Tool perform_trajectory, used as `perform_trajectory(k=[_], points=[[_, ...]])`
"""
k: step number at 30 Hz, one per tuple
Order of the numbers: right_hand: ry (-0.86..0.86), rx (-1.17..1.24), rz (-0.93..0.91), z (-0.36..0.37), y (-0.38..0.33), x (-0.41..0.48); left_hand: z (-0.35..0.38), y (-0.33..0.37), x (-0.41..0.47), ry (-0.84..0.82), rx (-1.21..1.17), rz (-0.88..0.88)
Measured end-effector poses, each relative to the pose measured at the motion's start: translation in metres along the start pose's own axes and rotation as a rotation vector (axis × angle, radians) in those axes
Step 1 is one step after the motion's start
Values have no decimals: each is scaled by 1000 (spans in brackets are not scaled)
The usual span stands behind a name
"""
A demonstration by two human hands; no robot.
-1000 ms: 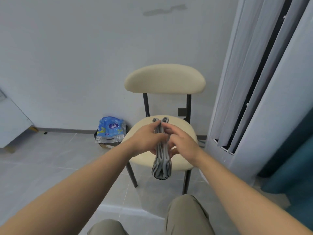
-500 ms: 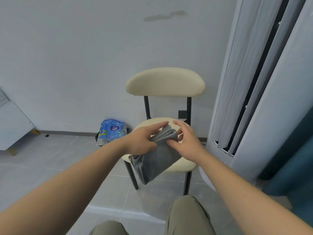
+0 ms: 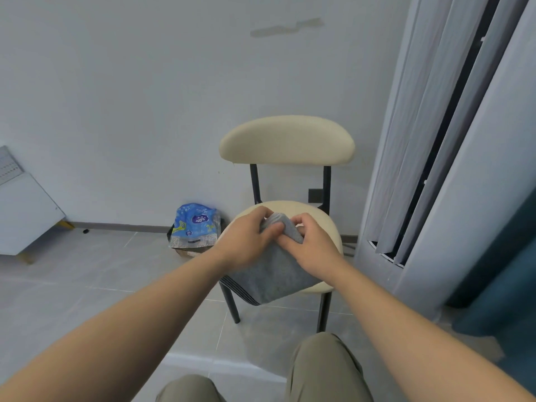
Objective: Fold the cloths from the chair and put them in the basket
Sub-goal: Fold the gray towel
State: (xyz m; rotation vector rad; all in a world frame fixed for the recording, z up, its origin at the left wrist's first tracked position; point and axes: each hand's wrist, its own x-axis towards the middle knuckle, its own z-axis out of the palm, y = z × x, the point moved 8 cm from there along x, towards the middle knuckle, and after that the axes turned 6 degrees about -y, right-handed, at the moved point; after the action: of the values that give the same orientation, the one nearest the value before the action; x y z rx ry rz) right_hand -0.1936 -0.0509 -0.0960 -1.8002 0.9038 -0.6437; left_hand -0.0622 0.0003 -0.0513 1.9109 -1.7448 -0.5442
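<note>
Head view: my left hand (image 3: 246, 242) and right hand (image 3: 313, 245) both pinch the top fold of the grey cloth (image 3: 275, 274), held over the chair (image 3: 333, 227) seat, its long side sloping down to my left. The basket is perhaps under the blue packet (image 3: 195, 224), left of the chair and nearer my left hand.

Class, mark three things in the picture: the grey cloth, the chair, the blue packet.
grey cloth (image 3: 275, 275): head view, on its flat hanging panel.
chair (image 3: 287, 140): head view, middle of the cream backrest.
blue packet (image 3: 195, 223): head view, on its printed front.
</note>
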Motion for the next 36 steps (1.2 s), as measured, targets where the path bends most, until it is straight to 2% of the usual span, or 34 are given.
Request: perform_trajectory(k=[4,9,12,16,20,24,27,32,36], points=[[69,-129,-37,-14,1,-7,-15,-5,1,141,-104,-29],[-96,-39,-57,-9,8,-14,-43,-3,-1,296,-59,12],[-260,-10,10,2,8,-19,-59,1,0,326,107,44],[-447,9,-15,12,-3,-32,-74,-6,3,259,358,75],[-472,145,7,-1,-12,-31,-80,-11,1,247,318,93],[-512,66,-5,5,-14,-29,-83,-16,-4,287,204,59],[-540,65,52,16,-1,-30,-83,-19,-7,259,148,52],[-538,44,130,27,27,-39,-67,-13,-12,175,223,113],[-462,138,135,23,31,-39,-62,-27,-9,167,249,24]])
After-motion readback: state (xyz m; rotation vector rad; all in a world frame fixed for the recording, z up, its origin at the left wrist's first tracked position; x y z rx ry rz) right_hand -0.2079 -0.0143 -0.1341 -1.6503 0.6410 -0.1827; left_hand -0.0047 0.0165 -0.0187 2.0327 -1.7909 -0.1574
